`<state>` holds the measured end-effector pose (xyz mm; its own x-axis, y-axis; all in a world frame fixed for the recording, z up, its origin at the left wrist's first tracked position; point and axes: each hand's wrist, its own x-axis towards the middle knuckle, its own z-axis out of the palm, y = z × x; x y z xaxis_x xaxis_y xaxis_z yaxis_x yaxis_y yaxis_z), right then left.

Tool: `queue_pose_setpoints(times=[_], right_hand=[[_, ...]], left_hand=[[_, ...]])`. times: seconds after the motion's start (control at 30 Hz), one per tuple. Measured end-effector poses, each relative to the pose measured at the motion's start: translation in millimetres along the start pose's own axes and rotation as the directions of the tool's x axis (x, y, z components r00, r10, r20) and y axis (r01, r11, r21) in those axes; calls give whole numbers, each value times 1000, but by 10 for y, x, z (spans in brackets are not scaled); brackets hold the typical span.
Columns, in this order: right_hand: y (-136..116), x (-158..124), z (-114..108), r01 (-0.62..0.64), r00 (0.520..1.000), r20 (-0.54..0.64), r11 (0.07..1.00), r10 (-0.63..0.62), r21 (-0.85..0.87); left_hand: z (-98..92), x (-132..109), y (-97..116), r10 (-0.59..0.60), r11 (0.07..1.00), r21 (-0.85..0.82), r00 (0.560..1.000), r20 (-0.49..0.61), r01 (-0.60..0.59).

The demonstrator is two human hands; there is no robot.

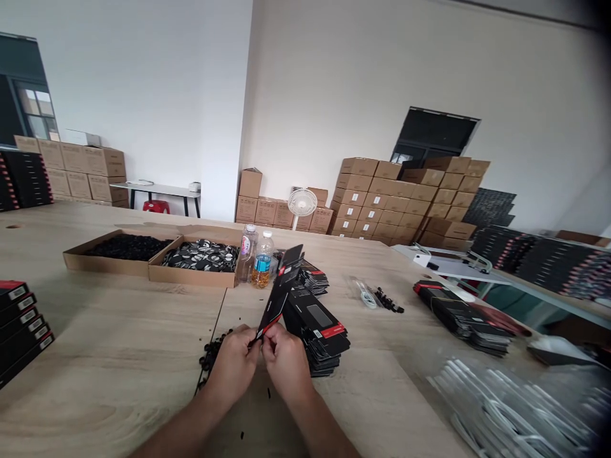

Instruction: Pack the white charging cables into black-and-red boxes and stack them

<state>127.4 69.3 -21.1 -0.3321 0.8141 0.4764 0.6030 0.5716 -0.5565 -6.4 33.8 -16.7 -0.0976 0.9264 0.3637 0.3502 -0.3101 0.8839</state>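
Both my hands meet above the table in front of me, closed on the near end of a black cardboard box (275, 304) with a red band. This box looks thin or folded flat and points up and away from me. My left hand (237, 357) pinches its left side; my right hand (287, 360) grips the right side by the red band. What lies between the fingertips is hidden. Just right of my hands is a stack of similar flat black boxes (317, 315), with a window shape on the top one. Small black pieces (210, 356) lie in a pile beside my left hand.
Two cardboard trays stand further back, one with black parts (131, 247), one with black-and-white pieces (203, 256). Two bottles (262, 261) stand beside them. To the right are banded black boxes (461, 315) and bagged white cables (515, 407). Black boxes (23, 327) stack at left.
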Motion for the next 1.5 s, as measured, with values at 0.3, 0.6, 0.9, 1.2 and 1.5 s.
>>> queue_pose_setpoints(times=[0.3,0.6,0.9,1.2,1.5], right_hand=[[91,113,-148,-133,960,-200,948,196,291],[4,-1,-123,-489,834,547,549,68,678],[-102,112,-448,-187,981,105,662,163,726],[47,132,-553,-348,937,293,434,189,831],[137,71,-519,-354,935,322,337,147,873]], left_hand=[[-53,22,71,-92,991,-83,990,108,101],[-348,35,185,-301,495,-726,878,372,477],[-252,-27,114,-418,400,-592,715,561,699],[-226,-109,268,-317,483,-543,716,622,687],[-204,-46,104,-199,297,-687,746,635,663]])
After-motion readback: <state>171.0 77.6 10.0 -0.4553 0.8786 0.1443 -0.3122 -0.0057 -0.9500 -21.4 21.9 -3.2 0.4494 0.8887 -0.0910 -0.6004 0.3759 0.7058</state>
